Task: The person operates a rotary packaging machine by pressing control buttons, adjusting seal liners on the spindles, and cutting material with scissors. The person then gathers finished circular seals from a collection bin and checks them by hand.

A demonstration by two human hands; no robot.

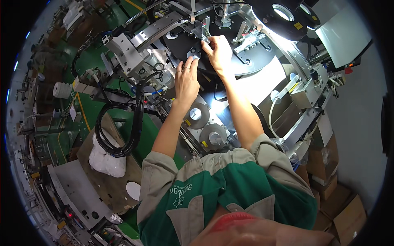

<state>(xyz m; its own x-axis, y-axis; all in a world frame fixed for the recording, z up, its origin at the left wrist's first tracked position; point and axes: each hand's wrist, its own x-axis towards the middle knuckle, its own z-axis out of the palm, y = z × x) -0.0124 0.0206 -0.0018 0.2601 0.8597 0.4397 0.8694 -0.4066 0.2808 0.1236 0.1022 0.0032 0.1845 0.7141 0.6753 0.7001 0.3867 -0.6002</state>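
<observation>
My left hand [188,80] reaches forward with its fingers stretched out. Its fingertips touch a black disc [177,46] of the machine beside a small pale round hub [193,53]. A bit farther right, my right hand [220,52] is closed, thumb and forefinger pinched together close to a small metal bracket [200,31]. Whatever lies between those fingers is too small to make out. Bright light falls on the right hand and on a large dark round plate [254,61] beyond it.
Two grey tape reels [198,116] sit below my hands. A metal frame rail [158,28] and a boxy unit [127,55] stand left, with looped black cables [139,119]. A ring lamp [283,13] hangs upper right. Cardboard boxes [349,217] are at lower right.
</observation>
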